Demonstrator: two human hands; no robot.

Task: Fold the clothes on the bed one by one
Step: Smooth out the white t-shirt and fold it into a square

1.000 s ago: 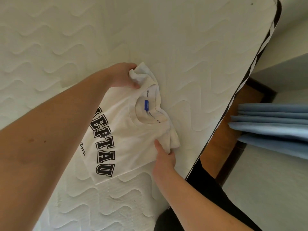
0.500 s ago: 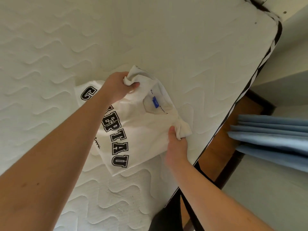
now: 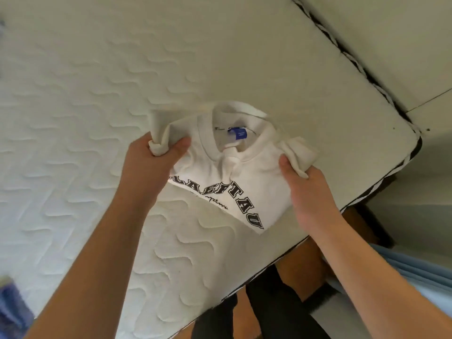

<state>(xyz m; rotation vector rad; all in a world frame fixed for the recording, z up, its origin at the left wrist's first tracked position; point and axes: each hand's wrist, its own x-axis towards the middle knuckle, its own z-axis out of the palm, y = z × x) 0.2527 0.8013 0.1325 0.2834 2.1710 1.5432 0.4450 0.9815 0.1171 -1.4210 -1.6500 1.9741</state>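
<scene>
White folded shirt (image 3: pixel 247 177) held at both shoulders over the mattress (image 3: pixel 122 94).
Left hand (image 3: pixel 149 165) grips one bunched corner; right hand (image 3: pixel 305 192) pinches the other.

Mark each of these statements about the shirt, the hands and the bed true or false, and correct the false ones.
1. Both hands grip the white sweatshirt. True: the left hand and the right hand each hold a bunched shoulder.
2. The sweatshirt's neck label is red. False: it is blue.
3. Black block lettering shows on the sweatshirt's front. True.
4. The sweatshirt lies in the middle of the mattress, far from any edge. False: it sits near the mattress corner, close to the edge by the person's legs.
5. The left hand lies flat and open on the mattress. False: its fingers curl round a roll of fabric.
</scene>
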